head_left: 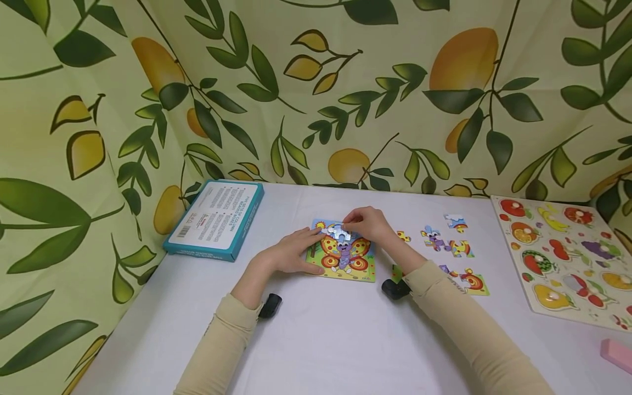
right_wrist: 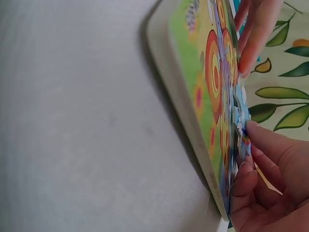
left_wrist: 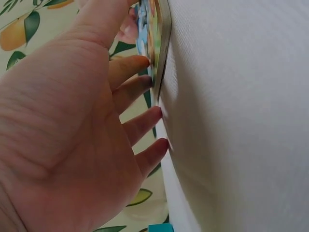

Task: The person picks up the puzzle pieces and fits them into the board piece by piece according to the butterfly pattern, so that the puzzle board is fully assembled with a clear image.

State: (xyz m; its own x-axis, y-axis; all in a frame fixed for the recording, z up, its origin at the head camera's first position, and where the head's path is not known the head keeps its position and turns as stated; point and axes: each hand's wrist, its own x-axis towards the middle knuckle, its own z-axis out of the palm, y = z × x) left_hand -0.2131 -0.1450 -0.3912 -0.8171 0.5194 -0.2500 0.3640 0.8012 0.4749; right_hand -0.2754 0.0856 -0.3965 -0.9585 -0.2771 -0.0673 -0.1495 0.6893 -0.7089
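A butterfly puzzle board lies flat on the white table. My right hand pinches a light-blue puzzle piece over the board's upper part; in the right wrist view this piece sits slightly above the printed surface, between thumb and fingers of the right hand. My left hand lies with spread, nearly straight fingers on the board's left side. In the left wrist view the left hand has some fingertips touching the board's edge and others on the tablecloth.
Loose puzzle pieces lie right of the board, some partly behind the right forearm. Farther right is a fruit board, with a pink block at the table's right edge. A teal-edged box stands back left. Patterned cloth hangs behind.
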